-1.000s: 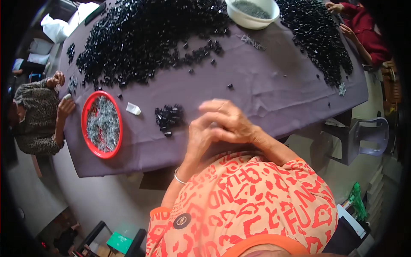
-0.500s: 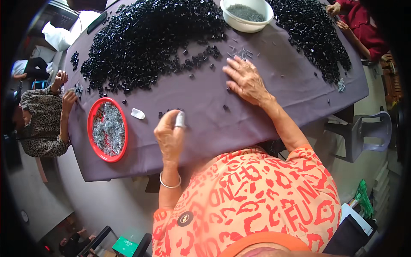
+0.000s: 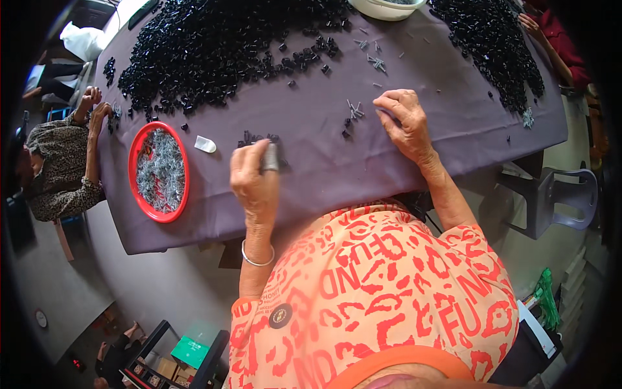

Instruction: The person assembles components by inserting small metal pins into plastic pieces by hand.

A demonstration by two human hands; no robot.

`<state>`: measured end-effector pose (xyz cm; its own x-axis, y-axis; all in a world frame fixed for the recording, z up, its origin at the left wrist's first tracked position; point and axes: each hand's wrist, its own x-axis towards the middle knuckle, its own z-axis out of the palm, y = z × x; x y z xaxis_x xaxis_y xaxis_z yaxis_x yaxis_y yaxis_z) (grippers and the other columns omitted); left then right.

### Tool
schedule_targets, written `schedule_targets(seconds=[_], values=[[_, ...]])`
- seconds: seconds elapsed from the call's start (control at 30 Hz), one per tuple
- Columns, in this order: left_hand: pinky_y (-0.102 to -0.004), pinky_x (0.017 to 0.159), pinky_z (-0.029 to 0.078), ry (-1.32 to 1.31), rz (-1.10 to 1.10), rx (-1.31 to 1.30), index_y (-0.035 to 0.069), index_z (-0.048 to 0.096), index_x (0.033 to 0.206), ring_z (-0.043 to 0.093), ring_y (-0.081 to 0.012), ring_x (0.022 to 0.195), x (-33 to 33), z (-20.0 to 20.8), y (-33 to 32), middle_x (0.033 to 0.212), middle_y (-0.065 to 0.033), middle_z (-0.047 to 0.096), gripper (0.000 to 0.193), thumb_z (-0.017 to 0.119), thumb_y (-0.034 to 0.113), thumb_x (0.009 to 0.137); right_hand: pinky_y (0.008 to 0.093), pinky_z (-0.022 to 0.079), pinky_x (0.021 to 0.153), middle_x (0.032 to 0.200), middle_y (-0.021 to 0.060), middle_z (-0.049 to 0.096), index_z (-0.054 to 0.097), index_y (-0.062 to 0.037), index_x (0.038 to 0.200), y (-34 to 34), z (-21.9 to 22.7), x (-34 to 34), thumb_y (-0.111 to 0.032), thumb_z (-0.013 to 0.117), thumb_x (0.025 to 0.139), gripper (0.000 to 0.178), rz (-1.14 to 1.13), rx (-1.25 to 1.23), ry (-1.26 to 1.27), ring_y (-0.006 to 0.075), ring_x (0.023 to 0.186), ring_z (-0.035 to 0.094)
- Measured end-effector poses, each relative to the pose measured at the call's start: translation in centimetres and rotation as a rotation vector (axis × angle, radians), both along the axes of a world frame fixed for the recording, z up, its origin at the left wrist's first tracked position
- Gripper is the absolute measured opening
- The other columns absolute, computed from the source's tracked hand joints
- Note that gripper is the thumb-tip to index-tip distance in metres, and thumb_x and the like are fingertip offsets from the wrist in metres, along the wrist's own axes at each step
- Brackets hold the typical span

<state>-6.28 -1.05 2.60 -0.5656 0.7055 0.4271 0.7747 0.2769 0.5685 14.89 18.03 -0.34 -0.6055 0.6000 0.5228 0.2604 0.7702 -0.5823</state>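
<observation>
My left hand [image 3: 254,181], a little blurred, hovers by the table's near edge with its fingers curled in and a pale cover on one digit. Small black plastic pieces [image 3: 249,138] lie just past its fingertips; whatever it holds is hidden. My right hand [image 3: 407,126] is bent over the cloth, thumb and fingertips drawn together, and I cannot make out anything between them. Beside those fingertips lies a small cluster of grey pins [image 3: 354,109], with a few black pieces [image 3: 347,131] just nearer to me.
A red oval basket [image 3: 187,172] of clear-grey small parts stands at left, beside a white finger cover [image 3: 205,144]. Black pieces are heaped [image 3: 227,52] at the back and at the right [image 3: 495,58]. A white bowl [image 3: 389,10] is at the far edge. Co-workers sit left and right.
My right hand has drawn back toward me and to the right, its fingers closing; a pin cluster now lies beside it. My left hand has shifted slightly left. The view has tilted, moving the table upward.
</observation>
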Motion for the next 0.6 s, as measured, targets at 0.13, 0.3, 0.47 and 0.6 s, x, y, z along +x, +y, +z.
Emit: schedule_targets(seconds=[0.13, 0.3, 0.47, 0.6], values=[[-0.0368, 0.066, 0.048, -0.124, -0.182, -0.015, 0.007, 0.064, 0.088, 0.058, -0.0269, 0.074, 4.3, -0.5, 1.9, 0.078, -0.0093, 0.06, 0.018, 0.07, 0.004, 0.071, 0.0351, 0.045, 0.077, 0.089, 0.0074, 0.059, 0.064, -0.0061, 0.093, 0.5, 0.4, -2.5, 0.0, 0.068, 0.072, 0.022, 0.048, 0.076, -0.027, 0.0254, 0.086, 0.055], [-0.0371, 0.067, 0.047, -0.066, -0.283, -0.041, 0.008, 0.064, 0.085, 0.057, -0.0269, 0.077, 6.4, -2.0, 5.8, 0.08, -0.0078, 0.058, 0.018, 0.071, 0.007, 0.069, 0.0357, 0.043, 0.076, 0.083, 0.0045, 0.055, 0.062, -0.0092, 0.086, 2.2, -0.2, -4.5, -0.009, 0.066, 0.075, 0.012, 0.205, 0.079, -0.244, 0.0244, 0.083, 0.052], [-0.0373, 0.067, 0.047, -0.118, -0.274, -0.111, 0.008, 0.062, 0.084, 0.056, -0.0273, 0.076, 5.6, -2.9, 4.7, 0.08, -0.0078, 0.057, 0.021, 0.074, 0.008, 0.067, 0.0355, 0.043, 0.077, 0.084, 0.0026, 0.056, 0.06, -0.0101, 0.083, 3.4, 0.0, -2.1, -0.009, 0.065, 0.075, 0.009, 0.077, 0.068, -0.37, 0.023, 0.084, 0.052], [-0.0374, 0.067, 0.047, -0.248, -0.267, -0.099, 0.007, 0.061, 0.086, 0.056, -0.0277, 0.076, 5.2, -3.3, 3.6, 0.08, -0.0089, 0.057, 0.024, 0.074, 0.004, 0.066, 0.0348, 0.042, 0.076, 0.084, 0.0028, 0.056, 0.061, -0.0099, 0.086, 2.9, 0.0, -0.7, -0.005, 0.064, 0.075, 0.013, 0.041, 0.039, -0.266, 0.023, 0.085, 0.053]])
